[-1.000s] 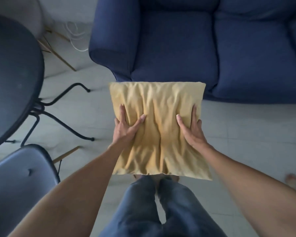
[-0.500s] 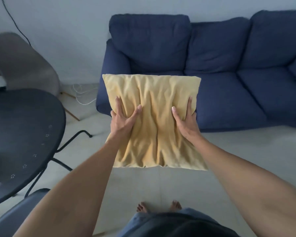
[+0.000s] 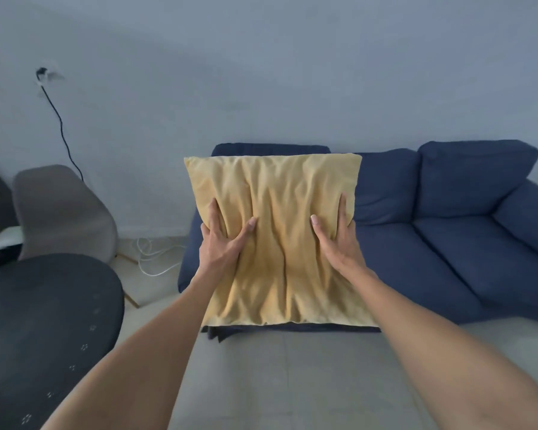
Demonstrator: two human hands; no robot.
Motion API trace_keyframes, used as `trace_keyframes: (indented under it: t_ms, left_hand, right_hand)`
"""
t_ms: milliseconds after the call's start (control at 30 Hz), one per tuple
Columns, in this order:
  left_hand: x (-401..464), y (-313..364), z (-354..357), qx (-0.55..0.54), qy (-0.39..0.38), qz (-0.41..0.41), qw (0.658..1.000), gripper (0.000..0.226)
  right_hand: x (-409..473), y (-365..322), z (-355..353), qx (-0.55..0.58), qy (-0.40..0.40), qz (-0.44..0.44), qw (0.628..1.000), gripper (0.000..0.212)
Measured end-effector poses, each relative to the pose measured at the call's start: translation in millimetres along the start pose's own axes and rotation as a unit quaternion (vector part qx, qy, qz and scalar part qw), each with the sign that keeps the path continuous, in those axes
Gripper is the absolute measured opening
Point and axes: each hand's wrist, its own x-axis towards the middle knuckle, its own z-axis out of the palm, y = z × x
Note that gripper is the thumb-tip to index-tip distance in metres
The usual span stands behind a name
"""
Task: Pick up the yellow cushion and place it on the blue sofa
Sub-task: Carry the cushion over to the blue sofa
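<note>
A square yellow cushion (image 3: 280, 225) with creased fabric hangs in the air in front of me, held out at arm's length. My left hand (image 3: 222, 240) grips its left side, thumb pressed into the front. Its right side is gripped the same way by my right hand (image 3: 336, 240). Behind it stands the blue sofa (image 3: 441, 243) against the wall. The cushion hides the sofa's left seat and most of its left back cushion.
A dark round table (image 3: 44, 330) fills the lower left. A grey chair (image 3: 59, 212) stands behind it by the wall. White cables (image 3: 153, 256) lie on the floor beside the sofa's left arm. Light tiled floor (image 3: 277, 383) lies between me and the sofa.
The view has tilted up from the floor to the wall. Both hands have carried the cushion up and forward, so it now covers the sofa's left seat and backrest.
</note>
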Motion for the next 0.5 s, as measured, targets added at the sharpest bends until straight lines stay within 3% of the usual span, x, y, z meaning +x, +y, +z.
trace_keyframes:
  t_ms: [500]
  left_hand:
    - [152.7, 40.5, 35.2, -0.017, 0.019, 0.025, 0.999, 0.122]
  right_hand:
    - [154.8, -12.7, 11.0, 0.029, 0.051, -0.055, 0.997, 0.089]
